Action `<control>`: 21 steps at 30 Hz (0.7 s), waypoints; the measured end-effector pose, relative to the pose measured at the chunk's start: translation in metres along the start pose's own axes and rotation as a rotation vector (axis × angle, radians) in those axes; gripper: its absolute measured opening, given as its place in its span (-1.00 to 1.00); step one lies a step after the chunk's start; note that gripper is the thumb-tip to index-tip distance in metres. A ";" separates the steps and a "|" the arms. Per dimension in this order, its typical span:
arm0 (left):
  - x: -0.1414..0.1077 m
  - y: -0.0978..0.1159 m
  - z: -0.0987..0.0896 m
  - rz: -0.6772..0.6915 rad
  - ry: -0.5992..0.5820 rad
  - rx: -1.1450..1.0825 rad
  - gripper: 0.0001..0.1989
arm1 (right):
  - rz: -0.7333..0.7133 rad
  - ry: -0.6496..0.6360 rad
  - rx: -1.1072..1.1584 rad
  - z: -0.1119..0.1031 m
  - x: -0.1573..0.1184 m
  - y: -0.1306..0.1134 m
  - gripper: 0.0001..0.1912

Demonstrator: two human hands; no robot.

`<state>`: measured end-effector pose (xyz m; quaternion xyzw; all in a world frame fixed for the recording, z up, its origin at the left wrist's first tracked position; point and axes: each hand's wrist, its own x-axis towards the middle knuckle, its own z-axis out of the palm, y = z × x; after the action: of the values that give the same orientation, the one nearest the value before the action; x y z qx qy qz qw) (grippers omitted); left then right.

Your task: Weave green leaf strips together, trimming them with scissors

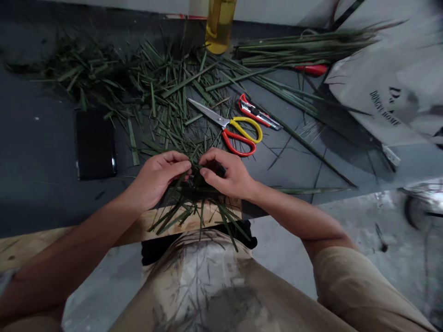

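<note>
My left hand (162,174) is closed, thumb against fingers, on green leaf strips (177,190) near the table's front edge. Opposite it, my right hand (226,173) curls with thumb and forefinger close together on the same bunch of strips. Loose ends of the strips fan out below both hands toward my lap. Just beyond my right hand lie scissors (226,122) with one yellow and one red handle. A red utility knife (258,113) rests beside them. The exact grip of the fingertips is partly hidden by the strips.
Cut leaf pieces (145,83) are heaped across the back left. A black phone (96,145) lies at left. Behind stands a bottle of yellow liquid (219,27). Long leaves (304,48) and a white printed bag (387,97) occupy the right. A wooden edge (133,233) borders the table's front.
</note>
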<state>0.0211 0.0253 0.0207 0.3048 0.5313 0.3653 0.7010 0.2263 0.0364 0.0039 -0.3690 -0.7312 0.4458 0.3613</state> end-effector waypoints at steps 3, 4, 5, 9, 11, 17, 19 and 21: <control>0.000 0.000 0.001 0.013 0.025 0.004 -0.78 | 0.080 -0.013 0.116 -0.002 0.000 -0.001 -0.89; 0.000 -0.001 0.000 0.017 0.029 0.004 -0.79 | 0.122 -0.032 0.182 -0.003 0.001 -0.001 -0.88; 0.000 -0.001 0.000 0.021 0.030 0.002 -0.80 | 0.168 -0.060 0.261 -0.003 0.002 -0.001 -0.86; 0.003 -0.002 -0.002 0.020 0.017 -0.010 -0.81 | 0.283 -0.153 0.517 -0.005 0.006 0.002 -0.76; 0.004 -0.002 -0.002 0.019 0.021 -0.009 -0.81 | 0.275 -0.124 0.520 -0.004 0.007 0.004 -0.75; 0.004 -0.004 -0.003 0.023 0.014 -0.005 -0.77 | 0.286 -0.190 0.281 -0.001 0.002 0.004 -0.69; 0.004 -0.004 -0.003 0.025 0.010 -0.004 -0.76 | 0.270 -0.187 0.193 0.000 0.002 0.002 -0.72; 0.005 -0.005 -0.003 0.038 0.016 0.004 -0.77 | 0.247 -0.165 0.147 0.000 0.002 0.000 -0.78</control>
<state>0.0197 0.0271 0.0136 0.3133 0.5315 0.3801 0.6891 0.2255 0.0379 0.0043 -0.3909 -0.6729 0.5677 0.2686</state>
